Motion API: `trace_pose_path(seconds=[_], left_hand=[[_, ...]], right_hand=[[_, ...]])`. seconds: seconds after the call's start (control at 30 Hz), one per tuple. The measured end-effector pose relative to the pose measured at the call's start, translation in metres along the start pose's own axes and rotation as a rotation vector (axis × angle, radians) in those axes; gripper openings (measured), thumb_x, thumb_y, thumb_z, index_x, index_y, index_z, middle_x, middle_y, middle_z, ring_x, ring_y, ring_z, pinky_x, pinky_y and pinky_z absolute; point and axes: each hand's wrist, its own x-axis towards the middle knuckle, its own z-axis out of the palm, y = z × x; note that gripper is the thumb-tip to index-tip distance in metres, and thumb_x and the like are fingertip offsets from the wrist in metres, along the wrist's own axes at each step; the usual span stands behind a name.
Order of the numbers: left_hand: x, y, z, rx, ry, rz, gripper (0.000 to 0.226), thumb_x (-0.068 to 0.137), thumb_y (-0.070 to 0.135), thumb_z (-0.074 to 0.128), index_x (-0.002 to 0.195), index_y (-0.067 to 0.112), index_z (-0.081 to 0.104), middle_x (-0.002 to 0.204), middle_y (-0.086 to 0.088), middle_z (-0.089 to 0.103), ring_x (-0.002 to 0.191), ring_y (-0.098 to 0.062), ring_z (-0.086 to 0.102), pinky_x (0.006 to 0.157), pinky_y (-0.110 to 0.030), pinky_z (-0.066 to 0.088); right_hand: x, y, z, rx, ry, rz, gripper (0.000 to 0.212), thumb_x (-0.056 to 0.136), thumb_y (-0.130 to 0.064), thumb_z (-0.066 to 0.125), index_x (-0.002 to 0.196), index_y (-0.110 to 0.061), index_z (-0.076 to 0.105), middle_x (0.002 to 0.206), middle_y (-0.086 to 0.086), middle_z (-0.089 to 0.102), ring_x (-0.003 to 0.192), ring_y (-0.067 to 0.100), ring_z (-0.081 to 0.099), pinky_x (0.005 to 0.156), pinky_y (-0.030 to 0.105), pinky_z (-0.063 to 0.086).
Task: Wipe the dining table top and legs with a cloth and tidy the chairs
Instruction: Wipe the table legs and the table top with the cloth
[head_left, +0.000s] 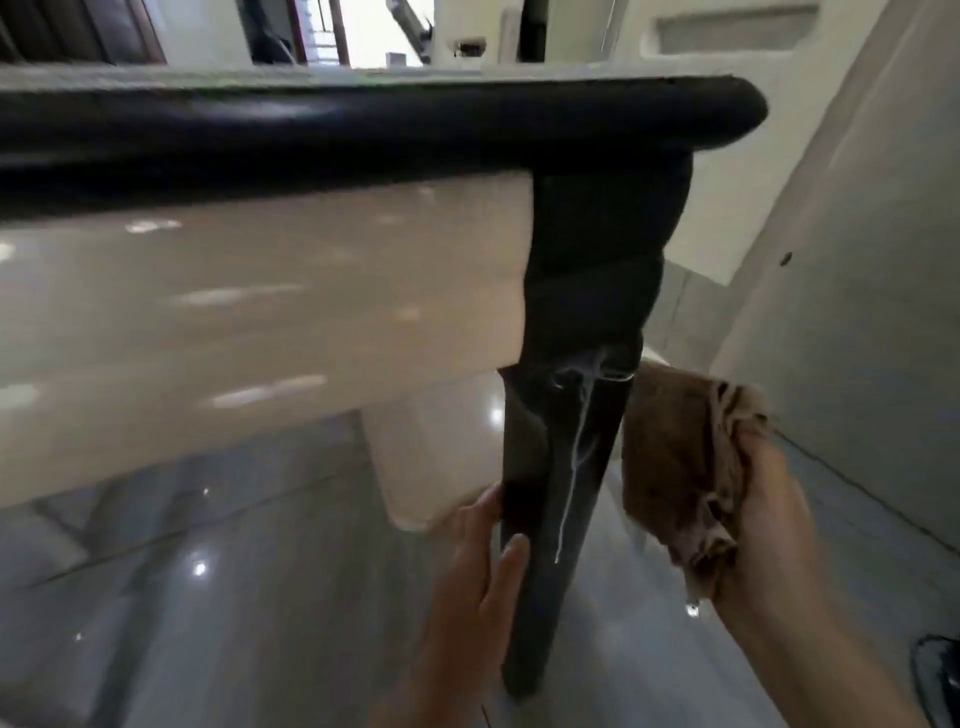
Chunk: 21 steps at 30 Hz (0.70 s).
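The dining table's dark rounded edge (363, 124) runs across the top of the view, seen from low down. Its dark corner leg (576, 415) drops to the glossy floor, with a pale streak running down its front. My left hand (483, 566) rests against the leg's lower left side, thumb and fingers laid along it. My right hand (763, 525) grips a bunched brown cloth (675, 447) just right of the leg, near its middle height. Whether the cloth touches the leg is unclear.
A cream panel (260, 322) hangs under the table edge, left of the leg. A grey wall (857, 260) stands close on the right. The shiny tiled floor (234, 597) spreads below. A dark object (935, 675) sits at the lower right corner.
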Motion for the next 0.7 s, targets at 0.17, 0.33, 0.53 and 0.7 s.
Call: trace_pose_path(seconds=[0.17,0.33,0.53,0.7], left_hand=[[0.028,0.008,-0.011,0.247,0.178,0.334,0.044,0.086,0.063,0.03,0.117,0.04,0.052,0.108,0.017,0.062,0.088,0.0,0.065,0.077,-0.02,0.054],[0.061,0.062,-0.022,-0.08,0.206,0.5,0.038,0.09,0.056,0.041,0.123,0.038,0.046,0.116,0.028,0.05,0.104,0.017,0.05,0.082,0.0,0.041],[0.081,0.065,-0.007,-0.477,-0.035,0.285,0.048,0.081,0.064,0.046,0.115,0.032,0.057,0.108,0.009,0.069,0.096,-0.002,0.066,0.079,-0.019,0.05],[0.074,0.064,-0.014,-0.448,-0.1,0.304,0.041,0.089,0.054,0.046,0.119,0.029,0.056,0.114,0.01,0.068,0.107,-0.004,0.062,0.087,-0.021,0.049]], right_hand=[[0.012,0.009,0.005,0.015,-0.056,-0.277,0.033,0.097,-0.043,0.048,0.089,-0.023,0.073,0.084,0.002,0.077,0.081,0.027,0.073,0.088,0.066,0.048],[0.012,-0.011,0.022,0.017,-0.086,-0.697,0.034,0.097,-0.032,0.046,0.081,-0.03,0.076,0.089,-0.005,0.076,0.096,0.019,0.07,0.096,0.05,0.05],[0.003,0.025,0.055,0.008,-0.296,-0.682,0.036,0.099,-0.047,0.04,0.118,-0.027,0.063,0.12,0.01,0.067,0.099,0.003,0.068,0.089,0.029,0.054],[0.004,0.093,0.046,-0.173,-0.324,-0.887,0.054,0.101,-0.042,0.04,0.149,-0.046,0.018,0.139,-0.023,0.051,0.129,-0.001,0.047,0.108,0.042,0.039]])
